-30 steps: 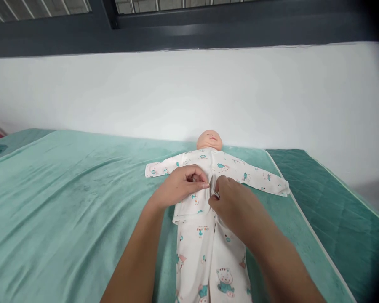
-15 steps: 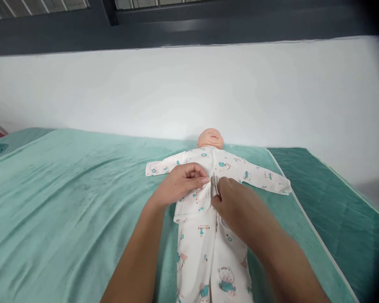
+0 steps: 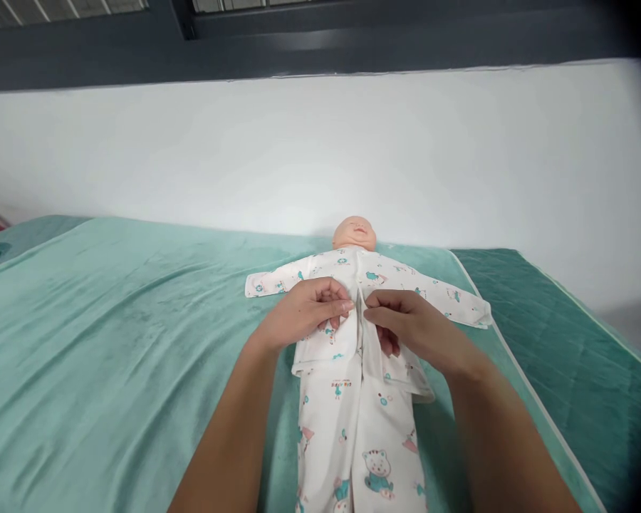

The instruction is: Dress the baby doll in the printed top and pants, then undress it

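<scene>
A baby doll lies on its back, dressed in a white printed jacket with long sleeves spread out to both sides. Matching printed trousers cover its legs, which run toward me. My left hand pinches the left front edge of the jacket at chest height. Across a narrow gap, my right hand pinches the right front edge, thumb and forefinger together. The front is parted below the hands, while the upper part meets near the neck. Any fastener between my fingers is too small to make out.
A light green sheet with soft wrinkles lies under the doll. A darker green quilted cover shows at the right. Behind the doll's head rises a white wall, topped by a dark window frame.
My right hand has turned and lifted from a curled position over the jacket to a pinch on its right front edge. The right lower flap now shows. My left hand stays nearly still.
</scene>
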Tool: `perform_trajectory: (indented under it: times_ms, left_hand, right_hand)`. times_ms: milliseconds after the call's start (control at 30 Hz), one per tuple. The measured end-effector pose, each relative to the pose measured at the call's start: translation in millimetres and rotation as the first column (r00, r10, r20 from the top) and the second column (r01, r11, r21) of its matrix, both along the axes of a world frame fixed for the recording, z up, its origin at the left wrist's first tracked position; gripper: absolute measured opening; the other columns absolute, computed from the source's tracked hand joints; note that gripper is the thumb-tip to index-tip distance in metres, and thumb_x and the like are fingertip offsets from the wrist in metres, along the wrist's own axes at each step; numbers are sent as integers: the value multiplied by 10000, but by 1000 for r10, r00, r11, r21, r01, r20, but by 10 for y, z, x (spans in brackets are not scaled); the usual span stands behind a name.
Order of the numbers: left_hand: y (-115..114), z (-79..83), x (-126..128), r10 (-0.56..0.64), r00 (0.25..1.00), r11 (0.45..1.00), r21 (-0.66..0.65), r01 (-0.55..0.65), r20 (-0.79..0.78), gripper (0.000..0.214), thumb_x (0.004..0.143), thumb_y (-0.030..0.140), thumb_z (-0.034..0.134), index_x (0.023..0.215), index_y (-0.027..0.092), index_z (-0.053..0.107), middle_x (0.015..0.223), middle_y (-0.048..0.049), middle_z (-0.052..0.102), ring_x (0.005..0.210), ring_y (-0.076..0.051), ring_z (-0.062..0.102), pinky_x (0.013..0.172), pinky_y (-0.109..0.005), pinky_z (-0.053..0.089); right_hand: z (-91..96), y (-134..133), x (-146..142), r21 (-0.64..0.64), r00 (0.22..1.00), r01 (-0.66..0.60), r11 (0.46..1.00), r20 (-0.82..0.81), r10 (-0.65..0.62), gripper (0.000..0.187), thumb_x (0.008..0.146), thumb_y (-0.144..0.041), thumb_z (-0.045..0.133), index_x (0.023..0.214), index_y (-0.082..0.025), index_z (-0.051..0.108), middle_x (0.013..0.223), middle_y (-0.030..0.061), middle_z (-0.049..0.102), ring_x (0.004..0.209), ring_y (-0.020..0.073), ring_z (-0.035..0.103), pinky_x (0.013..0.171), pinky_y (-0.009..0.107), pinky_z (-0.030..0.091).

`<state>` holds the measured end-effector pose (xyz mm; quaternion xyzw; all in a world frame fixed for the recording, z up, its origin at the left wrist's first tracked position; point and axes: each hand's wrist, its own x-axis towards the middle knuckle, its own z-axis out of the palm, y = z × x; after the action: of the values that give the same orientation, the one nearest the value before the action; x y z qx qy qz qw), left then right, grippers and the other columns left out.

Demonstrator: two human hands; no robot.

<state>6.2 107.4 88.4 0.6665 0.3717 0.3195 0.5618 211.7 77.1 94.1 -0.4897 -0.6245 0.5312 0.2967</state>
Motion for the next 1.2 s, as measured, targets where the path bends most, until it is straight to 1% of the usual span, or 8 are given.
perform_trajectory:
  times_ms: [100,233,333,467,700,900,1100,1200]
  left_hand:
    - [-23,2,54,-14,998,1000,-21,16,53,242,846,401,659,821,166,606,674,4,605,584,-87,542,566,-223,453]
    - [-72,8,151,-22,992,997,-66,30,120,281,840,435,670,841,163,598,701,-10,614,618,-111,589,590,-251,500]
    - [-83,-2,192,-12,988,997,-77,24,151,276,842,428,670,842,163,594,710,-12,615,613,-109,589,580,-251,498]
    - [-72,-15,199,-6,992,997,-74,16,126,275,835,422,677,840,158,599,729,-16,614,622,-110,594,580,-249,501]
    - [-64,-10,166,-22,997,997,-77,28,79,271,843,423,660,854,156,611,688,-24,632,613,-115,598,594,-250,510]
    - [-56,-19,154,-38,992,994,-98,50,117,209,852,364,661,841,163,602,697,-11,626,596,-107,590,587,-254,501]
    - [-33,-52,158,-51,993,995,-75,59,110,170,876,337,624,876,171,589,709,-11,638,581,-111,599,568,-254,500]
    - [-25,-56,155,-67,993,994,-78,74,97,172,878,347,620,894,181,578,708,0,631,585,-105,590,579,-250,495]
  right_hand:
    - [-110,23,0,-22,978,55,998,-198,-58,266,849,-324,561,627,-209,468,504,-45,498,453,105,480,473,234,379]
    - [-230,0,4,4,947,111,994,-304,-104,257,873,-326,571,655,-193,545,495,-49,500,434,87,445,459,220,355]
    - [-260,-14,3,17,943,103,994,-319,-93,258,886,-328,578,670,-186,569,498,-46,517,442,86,465,459,214,355]
    - [-242,-16,-13,24,935,120,993,-338,-105,268,888,-330,577,661,-187,566,487,-42,525,438,88,476,458,213,361]
    - [-212,-17,-45,42,960,125,991,-256,-110,296,898,-375,568,669,-187,571,522,-23,572,478,101,528,500,218,429]
    - [-225,-10,-42,43,970,97,994,-229,-85,290,913,-380,563,707,-181,608,555,-17,603,496,106,574,504,215,457]
    - [-221,-7,-24,44,967,72,996,-247,-59,305,948,-351,502,719,-176,601,561,1,624,512,111,588,522,214,466]
    - [-224,-7,-27,18,953,85,996,-292,-76,265,944,-340,503,746,-181,576,629,8,660,530,118,616,515,214,466]
